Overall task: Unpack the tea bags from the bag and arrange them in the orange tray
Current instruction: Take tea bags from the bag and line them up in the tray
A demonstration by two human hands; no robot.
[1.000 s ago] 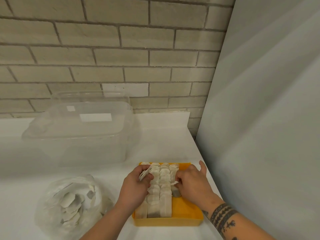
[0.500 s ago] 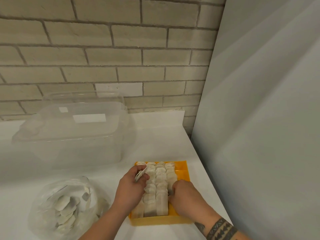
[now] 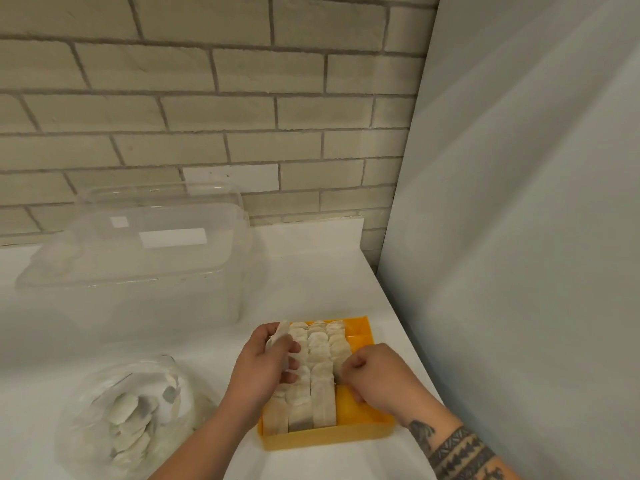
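The left hand (image 3: 263, 372) holds a few spare tea bags (image 3: 280, 336), with its fingers curled round them. It is over the left side of the orange tray (image 3: 329, 441). The right hand (image 3: 375, 379) has its fingers curled too, with the tips against the right edge of the tea bags (image 3: 320, 368) in the tray. I cannot tell if it pinches one or only pushes.

I think the step is tucking in the next bag. To do it well, the right hand should hold the row flat. The left hand should pass one bag at a time. Each new bag should lap over its neighbour like a roof tile.

Now count. There are two hands, one tray and three rows of bags, with one bare lane under the right hand. Left of the left hand lies one plastic bag (image 3: 121, 410) with too many bags to count. Beyond the hands, one clear box (image 3: 156, 306) with one lid (image 3: 138, 258) stands on the worktop (image 3: 311, 265).
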